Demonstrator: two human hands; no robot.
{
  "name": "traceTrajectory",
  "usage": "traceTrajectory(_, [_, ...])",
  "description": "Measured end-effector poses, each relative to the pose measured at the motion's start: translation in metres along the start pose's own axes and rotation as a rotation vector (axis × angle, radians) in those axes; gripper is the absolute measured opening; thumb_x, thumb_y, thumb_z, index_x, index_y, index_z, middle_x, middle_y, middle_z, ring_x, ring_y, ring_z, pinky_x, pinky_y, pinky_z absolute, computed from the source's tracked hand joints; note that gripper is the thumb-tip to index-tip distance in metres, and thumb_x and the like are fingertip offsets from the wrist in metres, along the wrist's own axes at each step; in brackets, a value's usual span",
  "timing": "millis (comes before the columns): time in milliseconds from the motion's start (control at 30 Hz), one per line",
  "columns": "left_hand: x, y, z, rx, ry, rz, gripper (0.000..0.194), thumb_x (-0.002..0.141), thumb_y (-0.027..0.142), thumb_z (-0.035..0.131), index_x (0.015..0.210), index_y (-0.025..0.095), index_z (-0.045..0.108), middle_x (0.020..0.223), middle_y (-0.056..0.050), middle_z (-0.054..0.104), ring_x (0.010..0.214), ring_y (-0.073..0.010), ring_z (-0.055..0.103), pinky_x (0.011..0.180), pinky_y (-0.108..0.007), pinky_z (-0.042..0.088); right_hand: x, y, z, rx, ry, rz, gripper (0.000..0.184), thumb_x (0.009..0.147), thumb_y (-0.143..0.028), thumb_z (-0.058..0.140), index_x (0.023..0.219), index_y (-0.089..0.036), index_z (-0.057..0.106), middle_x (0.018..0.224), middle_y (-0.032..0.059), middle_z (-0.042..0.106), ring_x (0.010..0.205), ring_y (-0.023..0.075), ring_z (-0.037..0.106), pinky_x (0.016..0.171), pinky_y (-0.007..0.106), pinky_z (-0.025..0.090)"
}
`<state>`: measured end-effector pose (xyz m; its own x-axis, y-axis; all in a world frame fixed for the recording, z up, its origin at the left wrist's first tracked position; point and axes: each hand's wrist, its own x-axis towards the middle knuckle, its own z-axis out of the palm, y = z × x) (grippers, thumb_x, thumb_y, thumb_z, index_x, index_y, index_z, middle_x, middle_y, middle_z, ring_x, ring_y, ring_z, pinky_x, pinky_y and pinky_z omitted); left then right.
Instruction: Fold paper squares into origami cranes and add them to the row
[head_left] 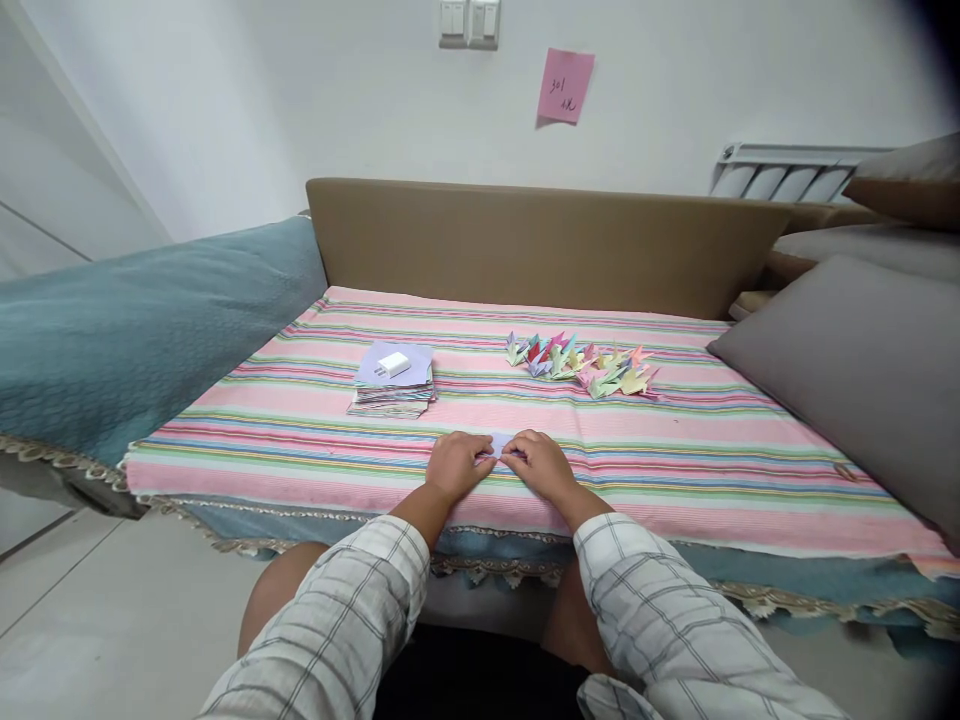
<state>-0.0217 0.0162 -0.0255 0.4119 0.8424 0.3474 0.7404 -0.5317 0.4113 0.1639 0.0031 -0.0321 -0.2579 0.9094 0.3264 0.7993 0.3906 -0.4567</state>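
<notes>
Between my two hands lies a small piece of light purple paper [499, 442] on the striped cloth, mostly covered by my fingers. My left hand [459, 464] pinches its left side, thumb and fingertips together. On the right side, my right hand [541, 464] grips the paper the same way. Both thumbs nearly meet at the near edge. How the paper is folded is hard to make out. Left of my hands stands a stack of paper sheets [391, 396], with a white charger plug [392, 364] on top. Several folded paper cranes [585, 365] in many colours lie farther back to the right.
A pink striped cloth [255, 440] covers the sofa seat. Grey cushions [847, 370] are piled at the right, and a blue-covered armrest [165, 330] borders the left. The brown backrest [525, 245] runs along the back. A small brown object [845, 472] lies near the front right.
</notes>
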Motion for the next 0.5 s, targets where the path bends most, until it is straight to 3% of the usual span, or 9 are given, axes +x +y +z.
traceTrajectory(500, [0.005,0.005,-0.002,0.073,0.007,-0.115,0.016,0.082,0.034,0.059,0.074,0.021,0.063,0.119,-0.002,0.062,0.104,-0.0224,0.055,0.092,-0.037,0.041,0.003,-0.012,0.003,-0.203,0.024,0.132,0.017,0.086,-0.030,0.051,0.074,-0.021,0.058,0.082,0.0015,0.060,0.079,0.0157,0.051,0.069,0.026,0.032])
